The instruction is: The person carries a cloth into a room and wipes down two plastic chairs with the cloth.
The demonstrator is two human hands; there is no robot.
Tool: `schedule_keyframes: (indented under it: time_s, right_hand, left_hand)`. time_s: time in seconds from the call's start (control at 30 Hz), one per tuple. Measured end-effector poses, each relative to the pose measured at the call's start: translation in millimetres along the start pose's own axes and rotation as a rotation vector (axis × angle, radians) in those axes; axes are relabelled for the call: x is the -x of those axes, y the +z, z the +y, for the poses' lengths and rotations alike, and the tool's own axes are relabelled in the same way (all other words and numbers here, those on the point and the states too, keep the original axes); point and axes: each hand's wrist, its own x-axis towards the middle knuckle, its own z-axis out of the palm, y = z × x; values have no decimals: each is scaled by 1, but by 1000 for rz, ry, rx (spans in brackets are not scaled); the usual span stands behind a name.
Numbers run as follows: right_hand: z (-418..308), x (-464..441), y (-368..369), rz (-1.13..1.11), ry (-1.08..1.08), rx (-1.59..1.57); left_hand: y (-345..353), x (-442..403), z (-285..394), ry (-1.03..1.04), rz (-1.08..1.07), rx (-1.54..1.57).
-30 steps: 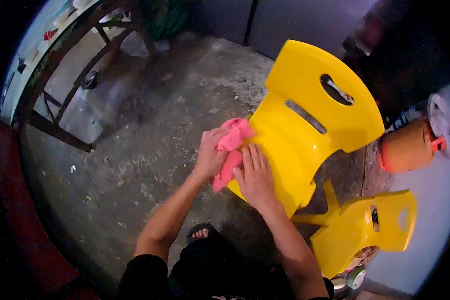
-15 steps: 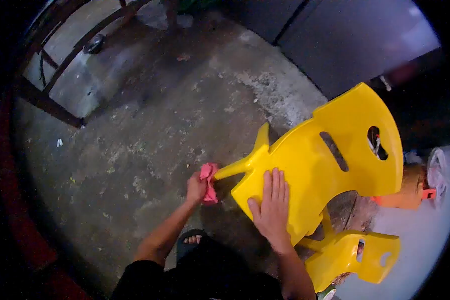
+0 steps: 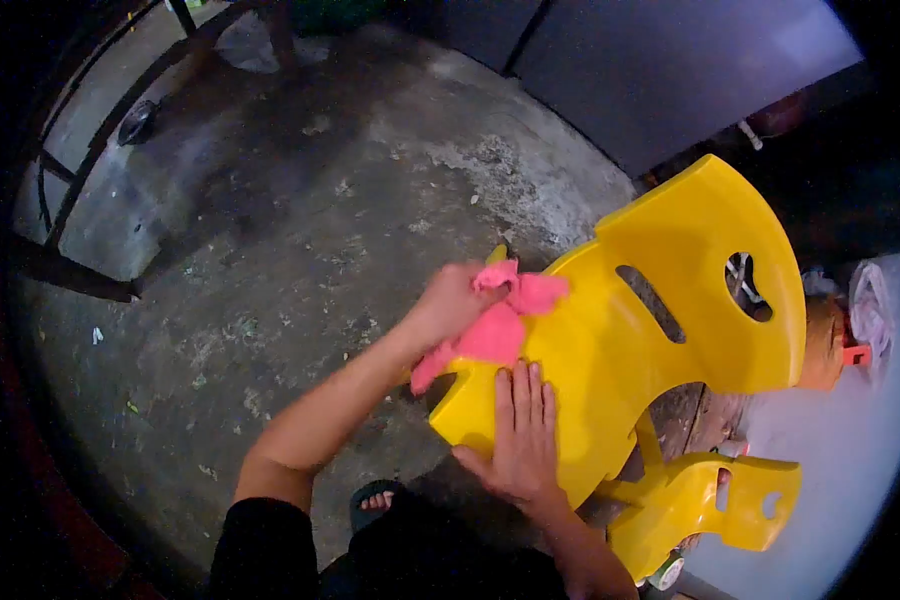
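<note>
1. L hand (image 3: 452, 303): grip is clamped on pink cloth (image 3: 494, 334), fingers curled round it, forearm coming in from lower L.
2. Cloth: bunched at the grip, one flap toward lower L, another spread to the R. Lies over the L part of yellow chair (image 3: 582, 345), touching it.
3. R hand (image 3: 522, 440): nothing in this grip. Palm down on seat (image 3: 595, 430), fingers extended & near each other, pointing away from body, thumb spread out to L. Fingertips just beside cloth; can't tell if they touch it.
4. Chair: center-R of view, seat nearest the person, slotted backrest (image 3: 695, 225) toward upper R. Bit of leg (image 3: 497, 254) shows past cloth. Can't tell if all legs are down.
5. 2nd chair (image 3: 660, 515): lower R, also yellow, partly hidden by 1st. Can't tell if they touch.
6. Far R: orange cyl (image 3: 822, 350) w/ clear bag (image 3: 868, 310) just beside it, near pale wall (image 3: 810, 430).
7. Bkgd: stained floor (image 3: 250, 270), gray panel (image 3: 670, 85) up top, dark frame (image 3: 80, 276) at L.
8. Bottom: sandaled foot (image 3: 375, 503) on floor, L of R forearm.
</note>
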Motion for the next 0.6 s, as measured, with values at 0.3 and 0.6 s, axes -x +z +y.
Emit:
schedule_keyframes:
  time_s: [0.3, 0.6]
  right_hand:
    - [8, 0, 6, 14, 16, -47]
    - [4, -1, 5, 106, 34, -75]
  left_hand:
    - [47, -176, -87, -130, -76, -466]
    - [24, -123, -87, -24, -83, -155]
